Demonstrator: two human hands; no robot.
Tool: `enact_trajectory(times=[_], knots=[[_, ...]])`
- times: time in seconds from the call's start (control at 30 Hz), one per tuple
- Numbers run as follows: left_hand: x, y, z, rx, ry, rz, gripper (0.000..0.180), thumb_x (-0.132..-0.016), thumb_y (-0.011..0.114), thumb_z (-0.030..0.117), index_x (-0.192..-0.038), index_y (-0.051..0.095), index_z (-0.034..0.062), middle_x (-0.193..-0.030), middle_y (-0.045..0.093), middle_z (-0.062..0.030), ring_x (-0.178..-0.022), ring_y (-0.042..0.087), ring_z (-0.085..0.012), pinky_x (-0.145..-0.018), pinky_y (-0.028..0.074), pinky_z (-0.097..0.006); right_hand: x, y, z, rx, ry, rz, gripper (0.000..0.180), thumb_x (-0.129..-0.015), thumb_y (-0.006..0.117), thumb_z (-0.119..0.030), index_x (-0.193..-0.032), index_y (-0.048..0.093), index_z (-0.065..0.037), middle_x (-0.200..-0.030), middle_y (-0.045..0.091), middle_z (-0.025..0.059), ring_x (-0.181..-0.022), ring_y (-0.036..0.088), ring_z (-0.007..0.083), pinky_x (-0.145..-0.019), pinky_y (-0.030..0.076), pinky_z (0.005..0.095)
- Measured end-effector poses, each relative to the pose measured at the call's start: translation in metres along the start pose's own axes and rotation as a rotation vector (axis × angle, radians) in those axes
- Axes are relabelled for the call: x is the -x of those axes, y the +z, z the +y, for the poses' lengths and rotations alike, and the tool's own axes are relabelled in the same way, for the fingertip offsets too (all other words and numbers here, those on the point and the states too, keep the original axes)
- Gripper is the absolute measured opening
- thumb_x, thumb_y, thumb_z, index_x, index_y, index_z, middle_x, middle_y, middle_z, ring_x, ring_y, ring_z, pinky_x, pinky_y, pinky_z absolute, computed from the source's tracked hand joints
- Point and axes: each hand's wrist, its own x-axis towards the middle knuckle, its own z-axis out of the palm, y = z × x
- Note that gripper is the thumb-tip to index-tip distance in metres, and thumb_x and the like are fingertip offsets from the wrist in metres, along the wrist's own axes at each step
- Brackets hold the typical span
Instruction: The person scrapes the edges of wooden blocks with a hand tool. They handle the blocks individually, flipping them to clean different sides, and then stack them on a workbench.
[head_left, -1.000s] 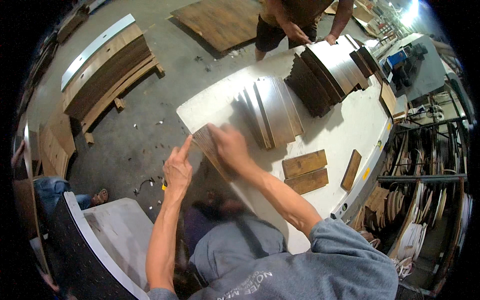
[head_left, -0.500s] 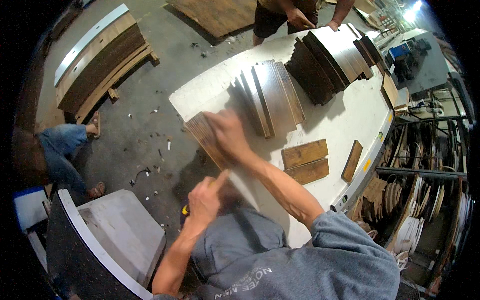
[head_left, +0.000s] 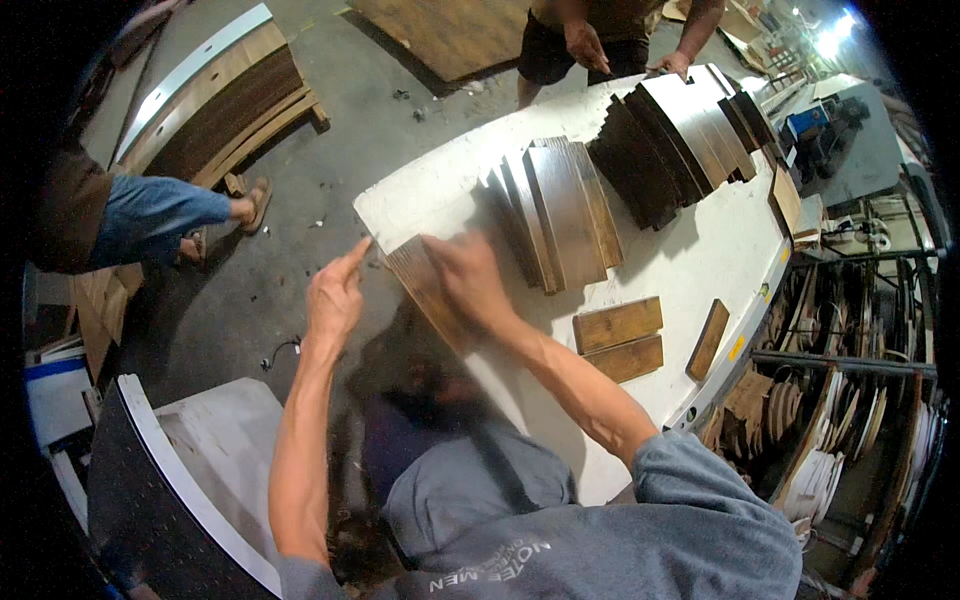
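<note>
A row of brown wooden boards (head_left: 428,290) lies along the left edge of the white table (head_left: 415,195). My right hand (head_left: 465,275) is over these boards, its fingers smeared by motion, so I cannot make out their grip. Just off the table's left edge, my left hand (head_left: 335,300) has its index finger stretched toward the far end of the boards. Its other fingers look partly curled, and nothing shows in them. Beyond my right hand, a stack of boards (head_left: 570,215) stands on edge, some glossy and some brown.
Short brown wood pieces (head_left: 618,325) lie right of my forearm, with a single piece (head_left: 707,340) beyond. A darker stack (head_left: 655,150) sits near another person's hands (head_left: 585,45). Someone's jeans-clad leg (head_left: 165,215) is at left. A rack (head_left: 840,430) borders the right side.
My left hand has moved from the near end of the boards up to their far end. My right hand stays over the boards. The person at left has stepped closer.
</note>
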Motion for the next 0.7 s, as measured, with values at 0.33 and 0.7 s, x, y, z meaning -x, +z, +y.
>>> enact_trajectory(times=[0.33,0.7], knots=[[0.045,0.023,0.048,-0.253,0.225,-0.011,0.068,-0.087,0.055,-0.002,-0.145,0.064,0.0303,-0.099,0.066,-0.0134,-0.083,0.067,-0.0361,-0.071,0.056,-0.048,0.002,-0.001,0.0,-0.037,-0.026,0.071,0.029,-0.095,0.063,-0.007,-0.121,0.076,-0.007,-0.087,0.064,0.0174,-0.086,0.057,0.0358,-0.079,0.047,0.0464],[0.106,0.026,0.077,0.01,0.256,-0.221,0.064,-0.086,0.054,-0.004,-0.144,0.066,0.0221,-0.098,0.068,-0.0162,-0.084,0.068,-0.0387,-0.074,0.057,-0.048,0.004,-0.004,0.003,-0.041,0.012,0.019,0.031,-0.094,0.064,-0.007,-0.122,0.077,-0.008,-0.087,0.064,0.0179,-0.086,0.058,0.0353,-0.077,0.047,0.0451]])
